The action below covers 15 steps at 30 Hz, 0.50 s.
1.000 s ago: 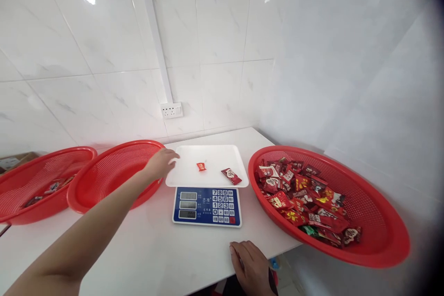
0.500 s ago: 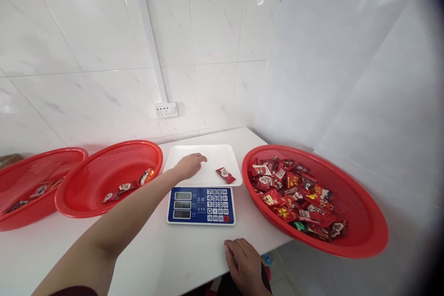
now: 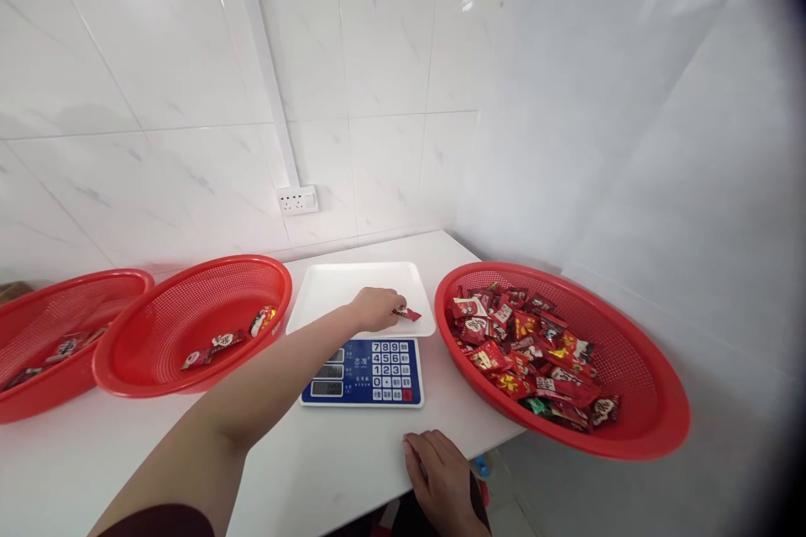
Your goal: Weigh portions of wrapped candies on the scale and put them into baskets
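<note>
Left hand [image 3: 378,309] at a small red packet [image 3: 409,315] on the white pan [image 3: 327,289]

The packet is on the right part of the pan, by the near right corner, with white surface running toward the far and left rims. Its visible end is red and points right, with pale print beside the fingers; the remainder is hidden. The left hand's fingertips are drawn together at its left end; whether they pinch it cannot be told. The forearm [image 3: 277,377] crosses the blue panel [image 3: 362,395] from the near left. Right of the pan, across a narrow strip of tabletop [image 3: 315,470], the right basket [image 3: 661,432], heaped with wrapped sweets [image 3: 529,352], reaches past the table's edge. Close on the left stands the middle basket [image 3: 189,294], then the leftmost basket [image 3: 44,319]. The right hand [image 3: 441,470] rests at the near edge, loosely curled; its hidden palm leaves its grip untold.
</note>
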Motion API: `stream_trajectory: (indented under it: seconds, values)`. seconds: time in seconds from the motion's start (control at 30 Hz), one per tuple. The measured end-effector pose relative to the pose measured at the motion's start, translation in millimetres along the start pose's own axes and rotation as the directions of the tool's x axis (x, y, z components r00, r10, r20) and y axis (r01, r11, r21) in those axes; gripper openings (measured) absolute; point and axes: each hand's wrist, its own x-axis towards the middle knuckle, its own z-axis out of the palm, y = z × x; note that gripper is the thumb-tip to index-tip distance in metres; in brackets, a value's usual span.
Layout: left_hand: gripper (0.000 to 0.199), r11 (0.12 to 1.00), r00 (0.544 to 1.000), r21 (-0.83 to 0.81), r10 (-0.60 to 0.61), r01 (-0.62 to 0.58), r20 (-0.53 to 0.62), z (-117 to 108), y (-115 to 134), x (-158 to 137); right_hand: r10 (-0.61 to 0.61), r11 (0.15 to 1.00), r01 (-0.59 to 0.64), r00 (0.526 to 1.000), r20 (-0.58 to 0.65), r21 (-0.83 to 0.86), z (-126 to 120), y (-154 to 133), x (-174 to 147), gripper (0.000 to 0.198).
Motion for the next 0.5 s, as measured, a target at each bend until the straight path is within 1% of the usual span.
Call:
stream_trajectory:
  seconds: [0.1, 0.17, 0.23, 0.33, 0.37, 0.43, 0.5]
  values:
    - [0.03, 0.994, 0.991, -0.012, -0.106, 0.105, -0.079, -10.1, -10.8, -16.9, -0.01, 1.0, 0.01, 1.0, -0.015, 0.006, 0.0, 0.4, -0.2, 0.013]
    - [0.032, 0.976, 0.965, -0.024, -0.217, 0.216, -0.149, -19.5, -26.5, -38.2, -0.018, 1.0, 0.018, 1.0, -0.017, 0.01, -0.1, 0.5, -0.7, 0.012]
    - [0.034, 0.935, 0.914, -0.038, -0.351, 0.351, -0.205, -28.9, -49.7, -66.0, -0.022, 1.0, 0.022, 1.0, -0.013, 0.014, -0.4, 0.7, -1.2, 0.012]
    - [0.036, 0.841, 0.812, -0.061, -0.537, 0.538, -0.229, -37.1, -91.2, -112.4, -0.035, 0.999, 0.035, 0.999, -0.01, 0.02, -0.9, 1.4, -1.6, 0.01]
    - [0.037, 0.812, 0.784, -0.069, -0.58, 0.58, -0.221, -37.4, -103.9, -127.4, -0.043, 0.999, 0.043, 0.999, -0.012, 0.026, -1.0, 1.6, -1.6, 0.009]
    - [0.046, 0.77, 0.748, -0.087, -0.636, 0.632, -0.192, -35.0, -123.4, -154.2, -0.06, 0.997, 0.06, 0.998, -0.019, 0.042, -0.8, 2.1, -1.9, 0.009]
    - [0.054, 0.746, 0.725, -0.112, -0.665, 0.656, -0.179, -31.1, -131.0, -174.5, -0.067, 0.996, 0.069, 0.997, -0.023, 0.055, -0.2, 2.6, -2.2, 0.009]
